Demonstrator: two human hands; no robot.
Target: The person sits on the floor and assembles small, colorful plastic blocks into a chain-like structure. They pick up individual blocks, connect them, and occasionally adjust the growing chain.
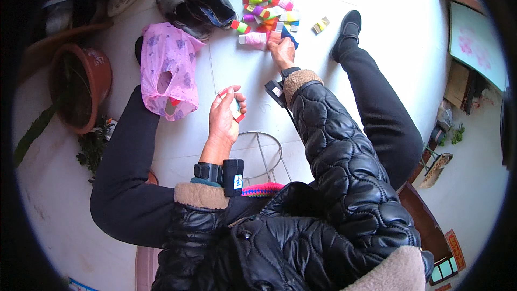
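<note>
Thread cards on tiled floor

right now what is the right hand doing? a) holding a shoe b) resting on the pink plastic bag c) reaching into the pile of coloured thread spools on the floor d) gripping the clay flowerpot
c: the right hand is stretched out onto the pile of coloured thread spools on the white floor, its fingers at a pink spool, while the pink plastic bag lies apart on the person's left.
</note>
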